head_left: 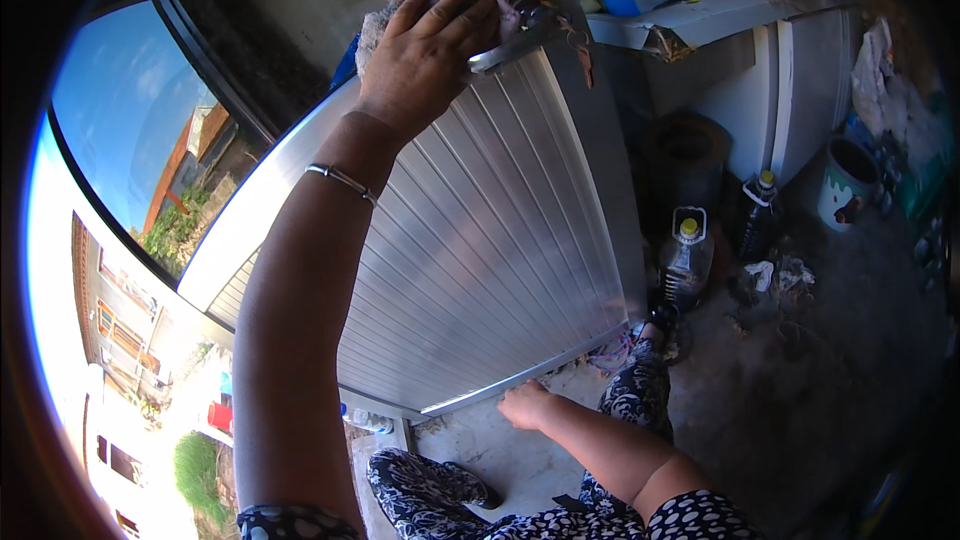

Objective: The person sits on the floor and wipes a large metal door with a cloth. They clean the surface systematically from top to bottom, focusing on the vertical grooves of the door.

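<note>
My left hand [425, 52] is raised high and presses a grey-pink cloth [400, 2] against the top of a ribbed silver metal door [480, 240], right by its metal handle [520, 35]. A thin bracelet circles that wrist. My right hand [526, 405] hangs low with the fingers curled in a fist, close to the door's bottom edge and above the concrete floor [500, 450]. It holds nothing that I can see.
A plastic bottle with a yellow cap [686, 260] and a darker bottle [757, 215] stand on the floor right of the door. A white bucket [845, 185], rags and a cluttered white cabinet [790, 70] lie beyond. Open daylight and buildings show at left.
</note>
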Demonstrator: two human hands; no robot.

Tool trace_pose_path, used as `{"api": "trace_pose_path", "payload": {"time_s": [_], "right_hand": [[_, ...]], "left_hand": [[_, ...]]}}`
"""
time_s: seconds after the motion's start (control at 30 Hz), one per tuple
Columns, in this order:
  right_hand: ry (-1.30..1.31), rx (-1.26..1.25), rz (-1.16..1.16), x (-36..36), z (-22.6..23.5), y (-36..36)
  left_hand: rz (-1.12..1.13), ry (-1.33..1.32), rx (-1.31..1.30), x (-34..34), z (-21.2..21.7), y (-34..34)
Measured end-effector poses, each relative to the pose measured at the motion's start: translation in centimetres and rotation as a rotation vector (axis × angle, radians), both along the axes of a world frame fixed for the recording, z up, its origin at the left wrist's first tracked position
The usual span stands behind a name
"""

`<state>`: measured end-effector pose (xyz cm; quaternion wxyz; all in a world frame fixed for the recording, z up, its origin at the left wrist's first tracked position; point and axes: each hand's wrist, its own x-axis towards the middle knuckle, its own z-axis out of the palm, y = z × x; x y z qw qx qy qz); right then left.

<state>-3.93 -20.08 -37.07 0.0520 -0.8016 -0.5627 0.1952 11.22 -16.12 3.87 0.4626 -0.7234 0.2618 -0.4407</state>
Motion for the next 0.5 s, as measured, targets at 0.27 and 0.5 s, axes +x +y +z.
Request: {"api": "trace_pose_path", "payload": {"time_s": [0.27, 0.5], "right_hand": [[-0.030, 0.023, -0.014, -0.5, -0.9, -0.3], [-0.019, 0.053, 0.007, -0.5, -1.0, -0.2]], "left_hand": [[0.040, 0.087, 0.029, -1.1, -3.2, 0.3], [0.018, 0.063, -0.118, 0.0, -6.5, -0.7]]}}
